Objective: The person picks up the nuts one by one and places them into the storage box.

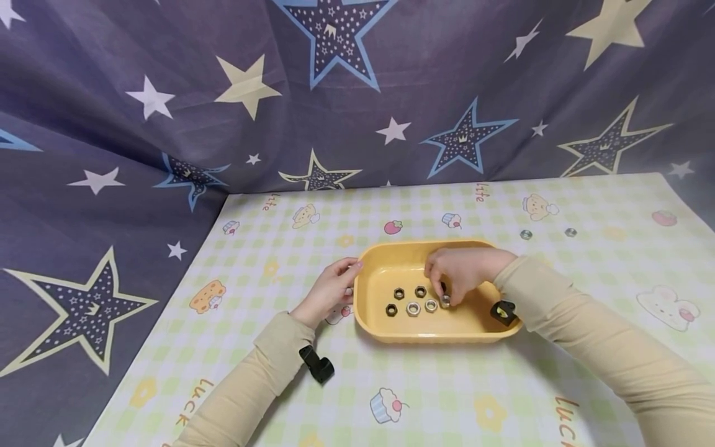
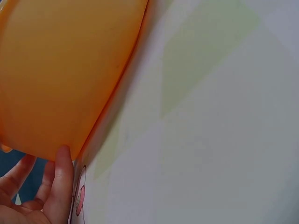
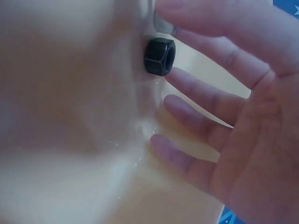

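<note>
A yellow rectangular tray [image 1: 438, 338] holds several hex nuts. My right hand [image 1: 466, 270] reaches into it from the right, thumb and index finger pinching a silver nut [image 1: 445, 301] low over the tray floor. Close by the fingertips is a black nut [image 3: 160, 57], partly hidden by the hand in the head view. Left of the hand lie two silver nuts [image 1: 413, 308] and three black ones [image 1: 399, 293]. At the tray's left end, my left hand [image 1: 331, 287] touches the outer wall [image 2: 70, 93] with extended fingers.
Beyond the tray, toward the back right, two small metal nuts [image 1: 526, 234] lie on the checked tablecloth [image 1: 279, 242]. A dark cloth [image 1: 357, 118] with printed stars hangs behind the table. Each wrist carries a black camera mount [image 1: 317, 365].
</note>
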`<state>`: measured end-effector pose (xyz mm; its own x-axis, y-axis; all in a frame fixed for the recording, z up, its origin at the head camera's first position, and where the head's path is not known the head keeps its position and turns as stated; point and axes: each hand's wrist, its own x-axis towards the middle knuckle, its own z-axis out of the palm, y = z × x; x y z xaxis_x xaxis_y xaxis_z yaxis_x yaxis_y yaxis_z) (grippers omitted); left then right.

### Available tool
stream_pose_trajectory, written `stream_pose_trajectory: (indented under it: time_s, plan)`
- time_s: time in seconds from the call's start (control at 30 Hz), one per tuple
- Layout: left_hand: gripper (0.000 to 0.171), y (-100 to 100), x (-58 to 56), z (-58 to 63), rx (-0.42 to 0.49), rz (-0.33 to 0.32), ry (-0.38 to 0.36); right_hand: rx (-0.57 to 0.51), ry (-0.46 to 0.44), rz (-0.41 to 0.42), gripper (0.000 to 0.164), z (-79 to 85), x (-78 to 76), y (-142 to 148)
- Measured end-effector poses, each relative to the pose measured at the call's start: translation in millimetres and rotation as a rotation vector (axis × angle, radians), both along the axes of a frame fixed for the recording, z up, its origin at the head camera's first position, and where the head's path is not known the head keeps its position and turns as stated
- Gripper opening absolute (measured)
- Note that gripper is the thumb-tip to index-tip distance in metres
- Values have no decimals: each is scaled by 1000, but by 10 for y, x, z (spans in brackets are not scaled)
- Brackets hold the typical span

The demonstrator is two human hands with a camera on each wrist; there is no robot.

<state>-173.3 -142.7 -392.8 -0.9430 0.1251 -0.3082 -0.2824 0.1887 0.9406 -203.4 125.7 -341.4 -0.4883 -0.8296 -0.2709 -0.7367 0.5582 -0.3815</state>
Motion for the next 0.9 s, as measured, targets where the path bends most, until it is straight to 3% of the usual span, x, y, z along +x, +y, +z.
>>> stream_pose_trajectory:
  time_s: [0.17, 0.4, 0.9]
  plan:
    - [36, 2, 27, 56, 0, -9, -9, -4, 2, 1, 20, -21, 4, 0]
    - [34, 55, 159, 292, -9, -19, 4, -11, 21, 16, 23, -46, 8, -11]
    - [34, 59, 170, 310, -21, -33, 12, -26, 25, 14, 24, -78, 13, -25]
